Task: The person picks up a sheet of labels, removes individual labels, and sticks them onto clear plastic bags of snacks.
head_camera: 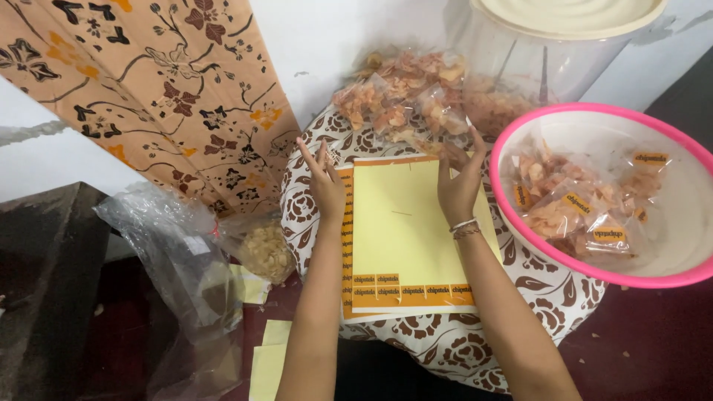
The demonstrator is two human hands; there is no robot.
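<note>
My left hand point(324, 180) is raised with fingers spread over the left edge of a yellow sticker sheet point(401, 230) that has orange labels along its bottom and left side. My right hand point(460, 182) hovers over the sheet's top right corner, fingers apart, with a bracelet on the wrist. Neither hand holds anything. Just beyond the fingertips lies a pile of small clear bags of orange chips point(401, 96). The sheet rests on a round surface with a brown and white floral pattern point(445, 341).
A pink-rimmed white basin point(520, 134) at the right holds several labelled chip bags point(572, 212). A large clear tub with a cream lid point(549, 44) stands behind. Left are crumpled clear plastic bags point(178, 252), a bag of pale chips point(266, 252), floral fabric point(171, 89) and yellow backing sheets point(269, 356).
</note>
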